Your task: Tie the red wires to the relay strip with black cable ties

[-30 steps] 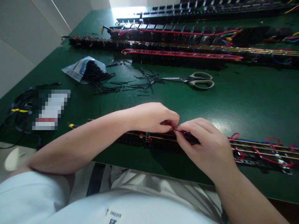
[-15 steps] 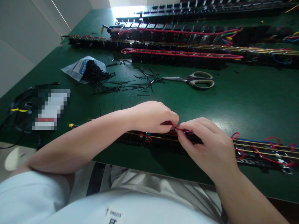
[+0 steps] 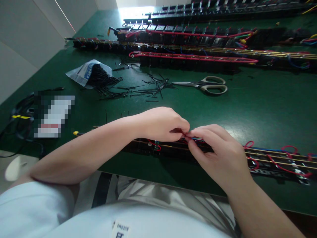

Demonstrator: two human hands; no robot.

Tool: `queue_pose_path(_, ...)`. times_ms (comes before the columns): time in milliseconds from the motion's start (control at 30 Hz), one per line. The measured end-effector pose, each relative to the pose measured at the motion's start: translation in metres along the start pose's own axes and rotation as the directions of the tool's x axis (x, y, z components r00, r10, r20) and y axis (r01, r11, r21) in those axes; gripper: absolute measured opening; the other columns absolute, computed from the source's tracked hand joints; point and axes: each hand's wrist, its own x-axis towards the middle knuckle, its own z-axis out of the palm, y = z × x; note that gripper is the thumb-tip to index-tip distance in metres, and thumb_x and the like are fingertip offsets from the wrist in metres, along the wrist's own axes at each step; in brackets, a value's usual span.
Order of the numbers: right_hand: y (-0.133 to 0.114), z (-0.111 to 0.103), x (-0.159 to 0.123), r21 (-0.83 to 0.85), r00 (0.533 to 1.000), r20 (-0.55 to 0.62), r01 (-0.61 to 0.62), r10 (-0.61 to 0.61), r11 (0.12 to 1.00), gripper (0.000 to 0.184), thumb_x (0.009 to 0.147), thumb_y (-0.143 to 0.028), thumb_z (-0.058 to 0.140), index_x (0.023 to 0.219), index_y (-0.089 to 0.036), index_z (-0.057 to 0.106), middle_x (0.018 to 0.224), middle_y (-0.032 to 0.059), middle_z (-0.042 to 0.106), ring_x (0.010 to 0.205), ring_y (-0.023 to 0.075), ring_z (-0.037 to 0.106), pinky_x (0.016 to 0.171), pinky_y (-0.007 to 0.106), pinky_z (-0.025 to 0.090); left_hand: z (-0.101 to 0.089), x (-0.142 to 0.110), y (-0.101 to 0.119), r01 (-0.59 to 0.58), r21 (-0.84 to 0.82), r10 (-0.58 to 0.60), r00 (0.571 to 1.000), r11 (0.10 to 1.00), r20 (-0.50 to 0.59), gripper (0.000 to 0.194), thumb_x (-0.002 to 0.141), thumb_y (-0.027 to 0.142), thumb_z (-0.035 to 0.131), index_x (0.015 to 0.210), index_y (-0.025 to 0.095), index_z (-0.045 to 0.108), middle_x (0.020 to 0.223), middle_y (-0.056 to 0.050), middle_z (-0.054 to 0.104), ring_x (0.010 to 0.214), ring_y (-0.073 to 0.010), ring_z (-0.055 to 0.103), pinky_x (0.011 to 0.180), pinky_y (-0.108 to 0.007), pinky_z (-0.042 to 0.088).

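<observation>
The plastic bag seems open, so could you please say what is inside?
The bag holds black cable ties, some spilling onto the table; whatever lies behind its printed side cannot be seen.

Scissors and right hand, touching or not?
Apart. The head view shows bare green tabletop between the scissors and the right hand, with the scissors lying beyond the hand.
</observation>
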Motion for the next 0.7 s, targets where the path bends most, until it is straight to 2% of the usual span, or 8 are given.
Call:
queue_pose_path(167,0.0002,-0.0005,-0.0006,0.003,1.000,-0.026,0.014,-0.014,1.000,0.018,0.096,-0.010,0.071,0.098,-0.028,0.069,0.097,0.0046,0.079,0.087,0.0224,0.075,0.073,0.037,0.060,-0.0011,-0.0028,-0.0009,-0.007,-0.092,0.006,1.000,0.996,-0.009,0.024,0.095,0.022,0.055,0.099,0.023,0.079,0.088,0.001,0.080,0.079,-0.0153,0.070,0.072,-0.027,0.046)
queue_pose_path(433,0.0020,0.0010,-0.0018,-0.016,0.999,-0.029,0.027,-0.028,1.000,0.020,0.098,-0.008,0.068,0.098,-0.028,0.064,0.099,0.0049,0.077,0.090,0.0226,0.074,0.074,0.038,0.058,0.0003,-0.0006,0.0000,0.006,-0.111,-0.010,0.999,0.994,-0.039,0.023,0.095,0.025,0.057,0.098,0.023,0.079,0.086,0.001,0.079,0.078,-0.0143,0.068,0.072,-0.025,0.046)
queue_pose_path(700,0.0002,0.0002,-0.0006,-0.034,1.000,-0.018,0.024,-0.024,0.999,0.015,0.099,-0.013,0.069,0.095,-0.026,0.065,0.097,0.0039,0.078,0.089,0.0228,0.074,0.077,0.039,0.055,-0.0034,-0.0030,0.0009,0.039,-0.311,-0.050,0.998,0.950,-0.028,0.021,0.091,0.018,0.061,0.099,0.020,0.080,0.091,0.004,0.079,0.082,-0.0105,0.070,0.075,-0.020,0.048)
